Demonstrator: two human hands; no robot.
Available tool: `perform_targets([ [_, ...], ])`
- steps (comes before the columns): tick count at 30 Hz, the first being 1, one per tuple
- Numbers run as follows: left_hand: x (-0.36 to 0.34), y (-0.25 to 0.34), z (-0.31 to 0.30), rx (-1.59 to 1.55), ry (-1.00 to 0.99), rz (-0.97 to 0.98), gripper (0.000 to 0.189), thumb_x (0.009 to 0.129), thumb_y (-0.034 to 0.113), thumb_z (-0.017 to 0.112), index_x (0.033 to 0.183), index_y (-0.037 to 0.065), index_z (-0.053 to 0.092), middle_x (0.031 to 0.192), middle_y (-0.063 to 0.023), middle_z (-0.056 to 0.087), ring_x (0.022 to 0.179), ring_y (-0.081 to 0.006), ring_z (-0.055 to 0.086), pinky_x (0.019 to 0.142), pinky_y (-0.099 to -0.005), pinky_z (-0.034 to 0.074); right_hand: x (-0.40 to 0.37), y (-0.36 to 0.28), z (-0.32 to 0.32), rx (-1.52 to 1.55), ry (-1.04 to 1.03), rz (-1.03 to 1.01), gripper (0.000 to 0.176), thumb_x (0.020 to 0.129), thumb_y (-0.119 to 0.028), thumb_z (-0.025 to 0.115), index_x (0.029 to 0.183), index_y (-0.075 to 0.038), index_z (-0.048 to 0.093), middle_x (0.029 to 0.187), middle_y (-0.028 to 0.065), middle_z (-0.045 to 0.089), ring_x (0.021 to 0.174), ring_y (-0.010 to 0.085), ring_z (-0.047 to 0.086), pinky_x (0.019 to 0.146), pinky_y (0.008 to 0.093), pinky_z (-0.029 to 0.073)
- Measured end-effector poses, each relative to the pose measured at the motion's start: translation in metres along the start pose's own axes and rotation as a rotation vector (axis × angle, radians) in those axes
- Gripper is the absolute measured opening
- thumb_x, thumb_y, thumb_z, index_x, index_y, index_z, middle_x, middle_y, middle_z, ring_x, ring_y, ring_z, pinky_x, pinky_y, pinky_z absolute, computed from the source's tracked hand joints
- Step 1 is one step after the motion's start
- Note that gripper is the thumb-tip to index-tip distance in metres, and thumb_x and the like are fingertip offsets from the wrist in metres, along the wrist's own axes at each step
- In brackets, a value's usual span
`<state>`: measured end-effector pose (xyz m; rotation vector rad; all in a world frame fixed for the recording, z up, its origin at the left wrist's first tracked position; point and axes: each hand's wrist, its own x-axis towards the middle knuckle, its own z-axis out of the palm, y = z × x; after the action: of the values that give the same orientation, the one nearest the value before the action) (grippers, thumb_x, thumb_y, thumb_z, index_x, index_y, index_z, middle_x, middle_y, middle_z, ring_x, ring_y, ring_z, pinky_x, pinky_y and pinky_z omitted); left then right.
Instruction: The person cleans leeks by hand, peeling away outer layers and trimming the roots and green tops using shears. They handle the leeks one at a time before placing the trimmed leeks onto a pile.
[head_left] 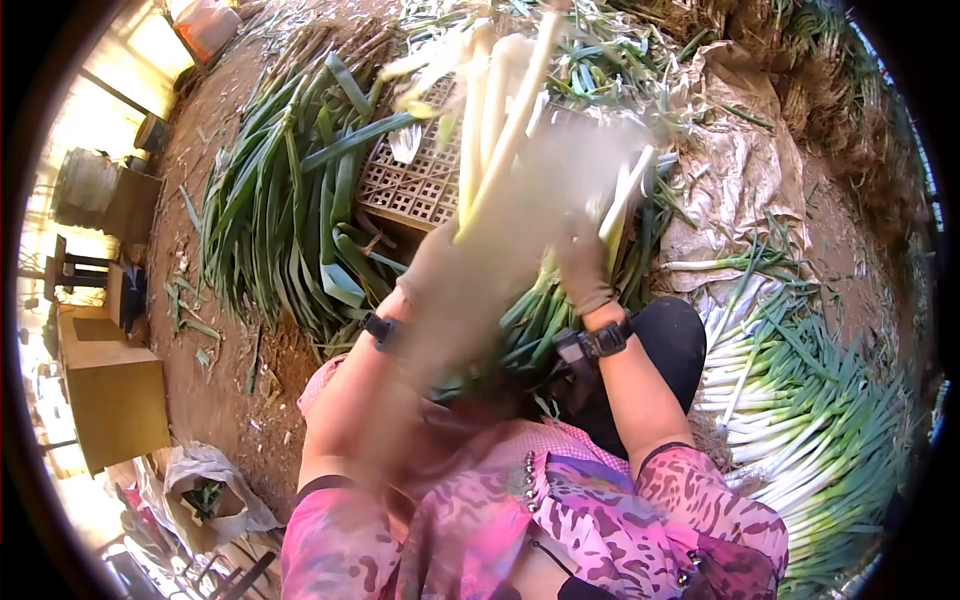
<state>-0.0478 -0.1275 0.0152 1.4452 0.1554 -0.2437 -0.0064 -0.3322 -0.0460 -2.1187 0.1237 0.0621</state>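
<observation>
My left hand (432, 262), in a pale glove, is closed around several leeks (490, 130). Their white shanks point up and away from me, over a plastic crate. My right hand (584, 268), also gloved, is closed near a leek (628, 190) whose white end rises above the fingers. Green leaves (530, 325) hang below and between both hands, over my lap. A blurred beige smear runs across the middle of the view and hides part of the leeks and of the fingers.
The upturned crate (405, 185) stands in front of me with peeled scraps on it. A heap of green leeks (270, 200) lies to the left. White-stemmed leeks (790, 410) are spread at the right, near a crumpled sheet (735, 150). A cardboard box (115, 405) and a sack (205, 490) stand at the far left.
</observation>
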Motion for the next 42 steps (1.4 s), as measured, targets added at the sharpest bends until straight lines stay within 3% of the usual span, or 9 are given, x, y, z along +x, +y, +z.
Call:
perform_targets([
  [2,0.006,-0.007,-0.012,0.01,-0.001,-0.065,0.035,0.088,0.025,0.071,0.112,-0.001,0.067,0.088,-0.0019,0.066,0.076,-0.0106,0.059,0.069,-0.0263,0.048,0.029,0.089,-0.003,-0.331,0.273,0.002,0.062,0.09,-0.048,0.068,0.125,0.002,0.057,0.111,0.0296,0.067,0.107,0.0397,0.066,0.089,0.0485,0.053],
  [6,0.012,-0.023,-0.026,0.202,0.021,-0.031,0.038,0.09,0.033,0.07,0.106,-0.001,0.068,0.083,-0.0013,0.063,0.072,-0.0105,0.058,0.066,-0.0268,0.047,0.029,0.096,0.006,-0.598,-0.006,0.378,0.06,0.086,-0.042,0.071,0.123,0.003,0.053,0.115,0.0284,0.067,0.104,0.0443,0.067,0.089,0.0503,0.054],
  [11,0.001,-0.002,-0.029,0.136,0.032,-0.072,0.049,0.094,0.046,0.067,0.114,0.001,0.068,0.085,-0.0012,0.063,0.072,-0.0096,0.057,0.065,-0.0263,0.049,0.008,0.015,0.003,-0.316,0.134,-0.03,0.049,0.09,-0.04,0.066,0.12,-0.003,0.056,0.096,0.0239,0.072,0.09,0.0433,0.07,0.078,0.0499,0.054],
  [17,0.01,-0.004,-0.031,0.081,-0.081,0.067,0.055,0.093,0.042,0.072,0.127,0.001,0.063,0.1,-0.0031,0.068,0.091,-0.0097,0.061,0.081,-0.0269,0.051,-0.038,-0.054,0.055,-0.298,-0.24,-0.472,0.035,0.094,-0.032,0.061,0.109,-0.001,0.059,0.087,0.0249,0.068,0.08,0.0447,0.067,0.074,0.0516,0.054],
  [24,-0.003,0.014,-0.051,0.101,0.009,-0.076,0.038,0.088,0.028,0.076,0.112,0.0,0.069,0.097,-0.0033,0.07,0.087,-0.0118,0.064,0.081,-0.0273,0.052,-0.047,-0.102,0.0,-0.061,-0.488,-0.552,0.028,0.095,-0.022,0.062,0.105,0.004,0.057,0.089,0.0258,0.065,0.08,0.0392,0.067,0.074,0.0439,0.055],
  [29,-0.019,0.021,-0.041,0.069,-0.215,-0.063,0.034,0.085,0.025,0.078,0.108,0.001,0.07,0.092,-0.0028,0.071,0.081,-0.0123,0.065,0.076,-0.0292,0.054,0.034,-0.129,-0.043,-0.362,0.359,-0.759,0.093,0.086,-0.023,0.076,0.153,0.008,0.02,0.149,0.0332,0.036,0.139,0.0451,0.037,0.117,0.0487,0.031],
  [32,-0.025,0.016,-0.023,0.185,-0.284,-0.042,0.031,0.081,0.021,0.082,0.103,0.003,0.071,0.086,0.0015,0.067,0.082,-0.0112,0.061,0.078,-0.0283,0.052,0.062,-0.161,-0.048,-0.348,0.367,-0.848,0.089,0.084,-0.019,0.074,0.152,0.002,0.021,0.133,0.0265,0.051,0.119,0.0427,0.053,0.099,0.0479,0.045],
  [37,-0.022,0.009,-0.038,0.249,-0.29,-0.097,0.036,0.08,0.019,0.08,0.11,0.003,0.068,0.094,-0.0005,0.068,0.083,-0.0119,0.062,0.078,-0.0289,0.052,0.161,-0.154,-0.076,-0.612,0.394,-1.016,0.019,0.096,-0.018,0.056,0.112,-0.015,0.067,0.077,0.0113,0.07,0.064,0.0307,0.069,0.058,0.0434,0.057],
  [42,-0.035,0.021,-0.039,-0.038,-0.303,-0.091,0.039,0.08,0.014,0.077,0.115,0.001,0.065,0.096,-0.0073,0.07,0.089,-0.0158,0.068,0.081,-0.0315,0.056,0.258,-0.148,-0.202,-0.602,0.51,-0.351,0.025,0.1,-0.027,0.052,0.103,-0.01,0.07,0.084,0.0098,0.072,0.068,0.0221,0.07,0.059,0.0366,0.057],
])
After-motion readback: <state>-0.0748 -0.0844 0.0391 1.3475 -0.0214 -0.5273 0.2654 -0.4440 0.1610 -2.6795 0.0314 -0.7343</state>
